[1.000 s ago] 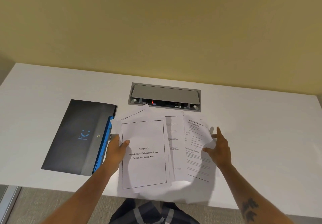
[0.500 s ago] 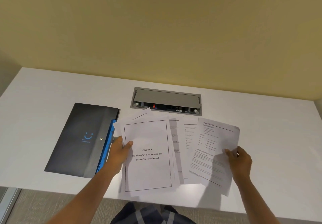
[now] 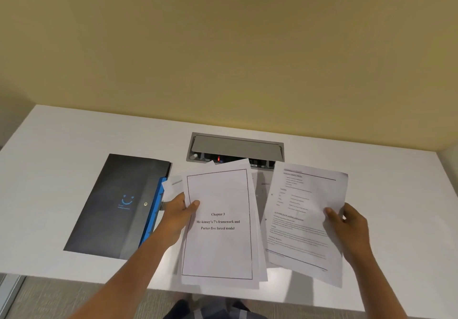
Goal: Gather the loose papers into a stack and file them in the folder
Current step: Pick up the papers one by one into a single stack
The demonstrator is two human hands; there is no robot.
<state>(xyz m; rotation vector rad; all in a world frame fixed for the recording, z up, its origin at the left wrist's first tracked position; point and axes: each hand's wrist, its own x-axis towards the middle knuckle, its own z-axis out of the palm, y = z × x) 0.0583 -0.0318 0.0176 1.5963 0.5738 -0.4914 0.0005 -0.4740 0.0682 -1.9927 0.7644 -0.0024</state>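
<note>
My left hand (image 3: pixel 177 215) grips the left edge of a bundle of white sheets; the top one is a bordered "Chapter 3" title page (image 3: pixel 219 239). It is lifted off the table. My right hand (image 3: pixel 349 224) pinches the right edge of a separate printed text sheet (image 3: pixel 301 217), also raised and tilted. Between them another sheet (image 3: pixel 262 187) lies partly hidden underneath. A dark grey folder (image 3: pixel 116 204) with a blue smiley mark, a snap button and blue inner edge lies shut on the table, left of my left hand.
The white table (image 3: pixel 64 135) stands against a yellow wall. A grey cable box (image 3: pixel 235 146) with an open lid is set into the table behind the papers. The table's front edge runs just below the sheets, with floor and my clothing beyond.
My right hand took hold of the rightmost sheet and lifted it. My left hand raised the title-page bundle off the table. The folder has not moved.
</note>
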